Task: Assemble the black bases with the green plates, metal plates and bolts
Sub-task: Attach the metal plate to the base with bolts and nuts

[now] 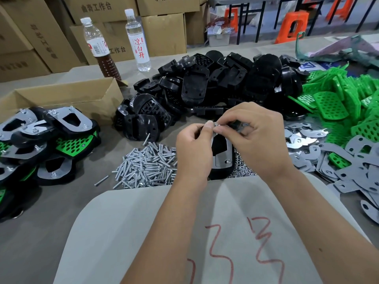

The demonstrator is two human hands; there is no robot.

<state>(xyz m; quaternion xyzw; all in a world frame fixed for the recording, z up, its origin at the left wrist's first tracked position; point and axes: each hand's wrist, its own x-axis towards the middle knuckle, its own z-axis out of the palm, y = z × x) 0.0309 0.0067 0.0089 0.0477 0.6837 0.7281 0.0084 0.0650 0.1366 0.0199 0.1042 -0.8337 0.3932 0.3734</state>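
Observation:
My left hand point(193, 149) grips a black base with a metal plate point(222, 152) on top, held upright over the table's near edge. My right hand point(254, 138) pinches a small silver nut point(217, 124) at the top end of that base, thumb and forefinger closed on it. A bolt end point(228, 161) shows at the plate's lower corner. Loose bolts point(147, 165) lie in a heap left of my hands. Small nuts point(243, 171) are scattered under my right wrist.
Black bases point(205, 87) are heaped at the back centre, green plates point(338, 99) at the right, metal plates point(348, 165) in front of them. Finished assemblies point(41, 140) are stacked at the left beside a cardboard box point(67, 97). Two bottles point(139, 37) stand behind.

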